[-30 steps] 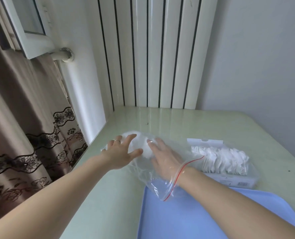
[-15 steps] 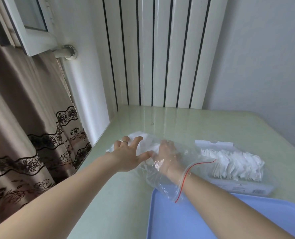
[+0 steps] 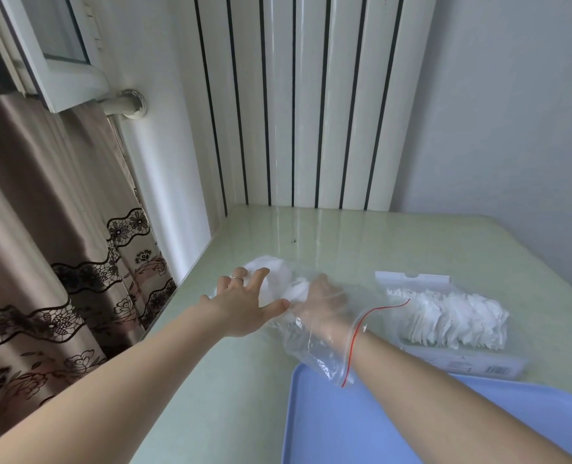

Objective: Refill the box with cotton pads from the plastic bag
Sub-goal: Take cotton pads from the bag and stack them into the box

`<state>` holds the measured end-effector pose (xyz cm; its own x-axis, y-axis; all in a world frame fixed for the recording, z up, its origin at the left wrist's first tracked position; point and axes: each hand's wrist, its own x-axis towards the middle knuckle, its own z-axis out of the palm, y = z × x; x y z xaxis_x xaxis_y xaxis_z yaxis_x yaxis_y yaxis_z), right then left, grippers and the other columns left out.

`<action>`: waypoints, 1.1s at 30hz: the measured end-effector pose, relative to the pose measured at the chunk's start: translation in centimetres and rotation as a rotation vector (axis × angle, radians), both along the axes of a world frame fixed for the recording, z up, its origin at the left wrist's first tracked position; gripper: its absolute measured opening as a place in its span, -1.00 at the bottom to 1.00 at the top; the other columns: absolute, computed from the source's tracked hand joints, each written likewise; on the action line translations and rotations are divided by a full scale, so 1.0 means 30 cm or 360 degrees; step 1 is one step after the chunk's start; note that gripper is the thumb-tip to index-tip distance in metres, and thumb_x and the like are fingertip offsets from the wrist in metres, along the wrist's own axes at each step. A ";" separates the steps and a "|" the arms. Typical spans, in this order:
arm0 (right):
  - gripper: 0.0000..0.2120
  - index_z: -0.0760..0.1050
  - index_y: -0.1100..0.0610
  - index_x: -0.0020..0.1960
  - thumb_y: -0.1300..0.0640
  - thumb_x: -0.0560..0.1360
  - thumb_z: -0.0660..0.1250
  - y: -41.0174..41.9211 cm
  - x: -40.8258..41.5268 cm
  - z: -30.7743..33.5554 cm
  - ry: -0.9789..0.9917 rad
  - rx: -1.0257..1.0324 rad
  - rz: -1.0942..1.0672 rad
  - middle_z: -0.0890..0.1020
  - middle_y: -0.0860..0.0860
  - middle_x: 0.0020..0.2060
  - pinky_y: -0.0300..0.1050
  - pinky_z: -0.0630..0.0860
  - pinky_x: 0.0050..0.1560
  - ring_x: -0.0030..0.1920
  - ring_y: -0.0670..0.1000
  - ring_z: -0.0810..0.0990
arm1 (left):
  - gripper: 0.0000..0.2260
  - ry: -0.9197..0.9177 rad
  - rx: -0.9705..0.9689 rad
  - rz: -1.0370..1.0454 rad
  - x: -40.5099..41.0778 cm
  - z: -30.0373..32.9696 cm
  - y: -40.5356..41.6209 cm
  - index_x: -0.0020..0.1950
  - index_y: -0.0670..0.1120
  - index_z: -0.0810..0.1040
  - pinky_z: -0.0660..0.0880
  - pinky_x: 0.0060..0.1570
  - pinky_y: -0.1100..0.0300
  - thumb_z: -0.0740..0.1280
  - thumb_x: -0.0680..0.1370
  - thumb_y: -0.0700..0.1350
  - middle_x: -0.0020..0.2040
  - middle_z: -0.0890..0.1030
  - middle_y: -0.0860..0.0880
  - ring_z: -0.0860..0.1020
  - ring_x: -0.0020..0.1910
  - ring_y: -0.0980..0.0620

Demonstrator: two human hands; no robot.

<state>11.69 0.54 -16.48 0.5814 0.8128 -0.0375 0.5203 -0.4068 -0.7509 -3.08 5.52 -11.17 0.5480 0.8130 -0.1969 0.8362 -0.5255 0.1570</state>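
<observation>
- My right hand (image 3: 324,298) is pushed in through the mouth of the clear plastic zip bag with the red seal line (image 3: 314,346). The white cotton pads still in the bag (image 3: 277,284) lie just beyond its fingertips, toward the far-left closed end.
- Whether those fingers have closed on any pads I cannot tell (crinkled film blurs them).
- My left hand (image 3: 244,304) lies outside on the bag, fingers spread flat and pressing the far end down. It holds nothing.
- The bag's long axis runs from the mouth at my right wrist away to the far left, so the right hand is the one to pull pads out.
- The clear rectangular plastic box (image 3: 458,358), already holding a row of white pads (image 3: 452,318), sits to the right, near that arm.
- Count: one bag, one box, one pale blue plastic tray (image 3: 361,426), two hands; loose pads too bunched to count.
</observation>
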 end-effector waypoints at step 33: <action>-0.72 0.60 0.30 0.19 0.34 0.51 0.28 -0.748 0.240 0.414 0.1247 0.0222 0.0421 0.64 0.25 0.16 0.08 0.50 0.33 0.17 0.08 0.65 | -0.53 -0.0472 0.0488 -0.0926 0.293 0.246 -0.553 0.08 -0.07 0.35 0.37 -0.23 0.12 0.41 0.42 0.21 -0.04 0.52 0.02 0.52 -0.11 -0.05</action>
